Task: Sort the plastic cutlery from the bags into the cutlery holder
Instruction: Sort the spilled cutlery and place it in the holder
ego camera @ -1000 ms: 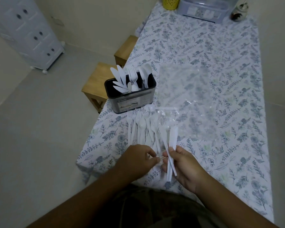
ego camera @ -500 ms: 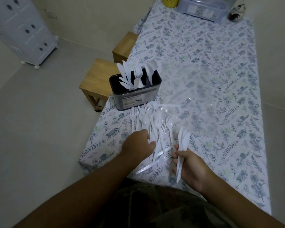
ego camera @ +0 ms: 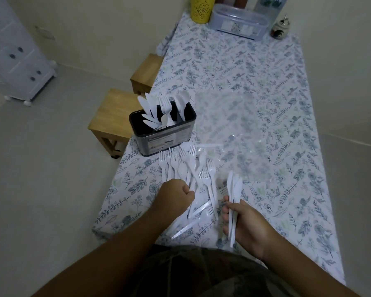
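Note:
A black cutlery holder (ego camera: 169,140) stands near the table's left edge, with white knives, forks and spoons sticking up in separate compartments. In front of it lies a loose pile of white forks and spoons (ego camera: 189,168), partly on a clear bag. My left hand (ego camera: 175,197) sits on the pile's near left side, its fingers curled round the fork handles. My right hand (ego camera: 248,224) grips a small bunch of white knives (ego camera: 234,189), blades pointing away from me. Two more knives (ego camera: 186,227) lie flat by the near table edge.
An empty clear plastic bag (ego camera: 229,125) lies flat right of the holder on the floral tablecloth (ego camera: 287,103). At the far end stand a yellow cup (ego camera: 200,9), a clear lidded box (ego camera: 238,23) and a small jar (ego camera: 280,28). Two wooden stools (ego camera: 114,116) stand left of the table.
My hands have parted: the right drew back right with the knives, and the left reached onto the fork pile and curled its fingers there.

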{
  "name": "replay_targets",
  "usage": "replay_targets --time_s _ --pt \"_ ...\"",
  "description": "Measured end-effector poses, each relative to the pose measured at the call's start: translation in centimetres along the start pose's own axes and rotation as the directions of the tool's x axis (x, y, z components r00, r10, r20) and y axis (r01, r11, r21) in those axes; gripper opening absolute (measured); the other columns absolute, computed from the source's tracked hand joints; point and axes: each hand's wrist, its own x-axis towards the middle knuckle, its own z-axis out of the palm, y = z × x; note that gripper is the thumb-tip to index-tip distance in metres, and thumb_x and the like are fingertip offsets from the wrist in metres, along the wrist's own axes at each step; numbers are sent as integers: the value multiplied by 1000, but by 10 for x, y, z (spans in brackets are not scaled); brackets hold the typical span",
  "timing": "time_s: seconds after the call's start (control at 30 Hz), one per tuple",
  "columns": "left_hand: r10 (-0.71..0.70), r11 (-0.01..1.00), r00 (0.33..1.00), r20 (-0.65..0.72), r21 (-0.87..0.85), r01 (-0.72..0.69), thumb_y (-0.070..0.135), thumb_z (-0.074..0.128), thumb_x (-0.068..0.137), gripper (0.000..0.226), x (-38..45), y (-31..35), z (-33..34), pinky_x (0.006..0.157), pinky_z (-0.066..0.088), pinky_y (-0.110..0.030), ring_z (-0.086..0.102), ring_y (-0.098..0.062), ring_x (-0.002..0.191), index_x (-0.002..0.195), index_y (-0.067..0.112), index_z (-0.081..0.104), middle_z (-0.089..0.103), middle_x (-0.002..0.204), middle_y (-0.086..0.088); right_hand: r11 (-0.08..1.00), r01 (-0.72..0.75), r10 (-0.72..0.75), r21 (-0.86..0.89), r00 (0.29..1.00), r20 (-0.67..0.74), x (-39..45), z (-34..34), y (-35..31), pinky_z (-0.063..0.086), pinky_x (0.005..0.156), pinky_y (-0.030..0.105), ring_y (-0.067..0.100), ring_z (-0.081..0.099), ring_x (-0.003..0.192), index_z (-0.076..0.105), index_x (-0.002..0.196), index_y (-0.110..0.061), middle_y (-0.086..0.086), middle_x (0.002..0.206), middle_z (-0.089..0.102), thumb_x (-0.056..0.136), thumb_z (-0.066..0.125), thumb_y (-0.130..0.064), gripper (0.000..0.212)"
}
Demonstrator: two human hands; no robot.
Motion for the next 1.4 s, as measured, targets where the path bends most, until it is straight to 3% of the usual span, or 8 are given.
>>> replay_targets --time_s 0.23,0.37,0.5,0.67,0.77,0.9,1.1,1.4 --pt "49 991 999 -6 -126 -49 38 71 86 25 -15 17 -1 58 51 -26 54 -6 54 73 18 64 57 57 6 1000 2 -1 19 1000 -18 -1 8 0 34 58 32 17 48 60 60 106 -10 5 71 54 100 51 -6 11" --pt "26 973 1000 9 -230 -23 43 70 86 23 -21 24 1 62 54 -24 66 -7 59 78 21 68 67 62 3 1000 15 -14 12 1000 -13 0 10 1 34 56 31 16 49 60 62 106 -11 6 73 55 100 51 -6 13" --pt "118 992 993 8 -43 -118 54 62 89 31 -23 22 1 72 58 -31 67 -6 72 101 26 71 71 76 6 1000 19 -19 8 1000 -8 1 6 1 35 58 31 16 49 61 61 107 -12 6 74 57 101 52 -8 12" --pt "79 994 984 -159 83 -67 34 58 93 11 -12 3 -16 64 59 -35 63 -12 68 91 23 56 61 75 7 1000 28 -28 -4 1000 7 1 -2 2 36 56 31 17 46 62 58 108 -12 5 74 55 99 55 -9 10" --pt "19 996 967 -253 88 4 33 67 84 19 -10 -13 -23 69 54 -33 56 -14 81 94 25 53 53 88 7 999 25 -26 22 1000 9 2 -7 2 34 56 31 17 46 61 57 108 -11 6 73 55 99 54 -7 10" --pt "-31 998 973 -230 38 41 34 77 78 44 -16 -30 -18 76 52 -29 52 -13 91 112 24 51 51 101 3 1000 9 -9 21 1000 6 5 -9 4 39 56 32 18 49 62 59 105 -12 6 74 56 102 51 -8 9" --pt "-45 998 968 -249 -62 30 9 64 83 29 -13 -43 -25 66 41 -17 58 -19 86 108 18 55 53 95 -4 1000 -4 4 -20 1000 -10 13 -10 4 50 64 37 21 60 69 61 104 -12 9 83 61 99 58 -11 6" --pt "126 988 981 -149 111 -110 46 71 79 38 -26 -31 -7 72 50 -24 51 -9 87 105 25 53 48 98 6 998 -29 30 -51 999 19 15 -12 5 49 63 36 19 61 68 62 109 -13 6 81 60 99 58 -13 11"
